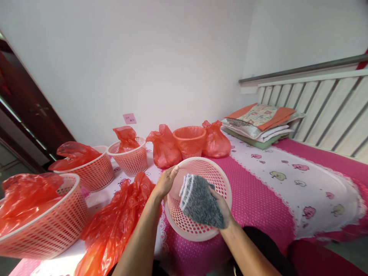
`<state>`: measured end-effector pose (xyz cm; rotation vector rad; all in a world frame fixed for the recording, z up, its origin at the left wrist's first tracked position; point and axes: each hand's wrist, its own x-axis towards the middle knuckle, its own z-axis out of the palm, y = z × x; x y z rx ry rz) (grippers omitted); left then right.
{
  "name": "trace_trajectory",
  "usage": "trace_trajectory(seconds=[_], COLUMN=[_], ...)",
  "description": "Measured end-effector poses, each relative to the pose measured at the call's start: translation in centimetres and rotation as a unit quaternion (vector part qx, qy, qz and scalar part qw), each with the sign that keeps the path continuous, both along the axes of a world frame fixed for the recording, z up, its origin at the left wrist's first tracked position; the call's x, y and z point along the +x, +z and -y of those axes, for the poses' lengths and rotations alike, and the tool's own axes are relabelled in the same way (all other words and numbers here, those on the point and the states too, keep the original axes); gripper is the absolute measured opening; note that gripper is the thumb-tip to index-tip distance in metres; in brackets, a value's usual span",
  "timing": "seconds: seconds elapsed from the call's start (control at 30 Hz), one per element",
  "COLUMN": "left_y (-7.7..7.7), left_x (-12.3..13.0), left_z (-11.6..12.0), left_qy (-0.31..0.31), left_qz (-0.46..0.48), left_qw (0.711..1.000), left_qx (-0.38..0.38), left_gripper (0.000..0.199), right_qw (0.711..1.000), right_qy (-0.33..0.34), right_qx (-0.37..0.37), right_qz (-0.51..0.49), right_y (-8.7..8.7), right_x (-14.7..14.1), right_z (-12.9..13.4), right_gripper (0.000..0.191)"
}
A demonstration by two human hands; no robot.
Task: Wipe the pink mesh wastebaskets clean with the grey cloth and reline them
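My right hand (221, 207) is closed on a folded grey sock (198, 201), fuzzy knit with white stripes at one end. The sock is over the opening of a round pink plastic basket (212, 168) with holes in its wall. At that basket's left rim is my left hand (168, 180), gripping it with the thumb toward the inside; the fingers are partly hidden. Just left of my left forearm lies a crumpled red plastic bag (123, 214).
Three pink baskets with red bags inside stand on the left, one of them (129, 157) near the wall. Behind the working basket, an orange-red basket (189, 136) sits between two tied red bags (166, 147). Folded bedding (264, 119) lies by the white bed rail (324, 107).
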<state>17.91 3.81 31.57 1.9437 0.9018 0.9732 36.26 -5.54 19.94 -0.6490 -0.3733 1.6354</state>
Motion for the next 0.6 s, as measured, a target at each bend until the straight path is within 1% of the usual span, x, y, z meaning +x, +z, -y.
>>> trace_trajectory(seconds=[0.07, 0.13, 0.23, 0.33, 0.37, 0.43, 0.5, 0.6], left_y=[0.0, 0.0, 0.0, 0.0, 0.0, 0.0, -0.1, -0.1], left_x=[-0.1, -0.1, -0.1, -0.2, -0.2, -0.3, -0.3, -0.1], left_z=[-0.1, -0.2, -0.3, -0.3, -0.4, -0.4, -0.4, -0.4], left_qy=[0.001, 0.001, -0.007, -0.008, -0.008, -0.009, -0.009, -0.011], left_qz=[0.006, 0.012, 0.017, 0.002, -0.003, -0.004, 0.004, 0.011], left_qw=[1.0, 1.0, 1.0, 1.0, 1.0, 1.0, 1.0, 1.0], left_qx=[-0.003, -0.009, -0.007, 0.012, 0.013, 0.002, -0.011, -0.012], left_gripper=[0.069, 0.069, 0.067, 0.065, 0.064, 0.063, 0.063, 0.063], right_qw=[0.998, 0.991, 0.984, 0.985, 0.986, 0.984, 0.972, 0.943], right_qy=[-0.043, -0.091, -0.138, -0.142, -0.141, -0.142, -0.152, -0.168], right_qx=[-0.053, -0.097, -0.111, -0.09, -0.077, -0.044, -0.003, 0.064], right_qz=[0.018, 0.023, 0.01, 0.031, 0.049, 0.102, 0.177, 0.279], right_y=[-0.3, -0.8, -1.4, -1.8, -2.0, -2.3, -2.6, -2.3], right_x=[1.3, 1.8, 1.6, 1.1, 1.0, 0.8, 0.5, -0.1], right_z=[-0.4, -0.6, -0.4, -0.3, -0.3, -0.6, -1.0, -1.9], right_gripper=[0.039, 0.039, 0.044, 0.057, 0.059, 0.056, 0.051, 0.048])
